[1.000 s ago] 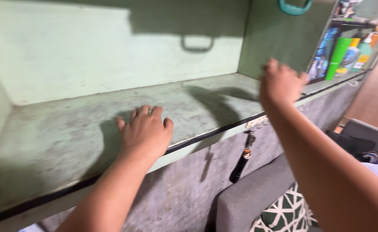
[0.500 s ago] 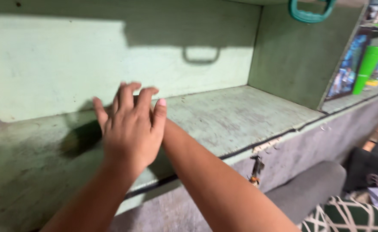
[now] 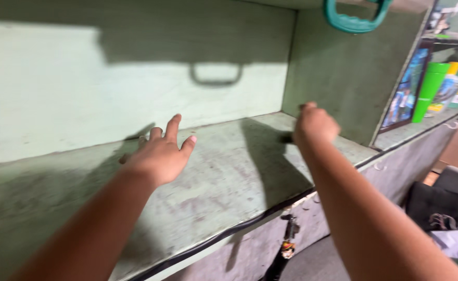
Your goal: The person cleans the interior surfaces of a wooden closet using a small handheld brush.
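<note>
While both arms reach into the green shelf (image 3: 229, 171), I see the left hand (image 3: 158, 153) spread wide, fingers splayed, palm down just over the worn board near the back wall (image 3: 109, 104). Right hand (image 3: 315, 125) is curled narrow near the side panel (image 3: 338, 78); can't tell if it holds anything. Teal handle (image 3: 354, 18) hangs above it. Green cup (image 3: 429, 88) and bottles stand in the next compartment, well apart.

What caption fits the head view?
Both hands over a worn green shelf: left hand spread flat, right hand curled near the side wall.
</note>
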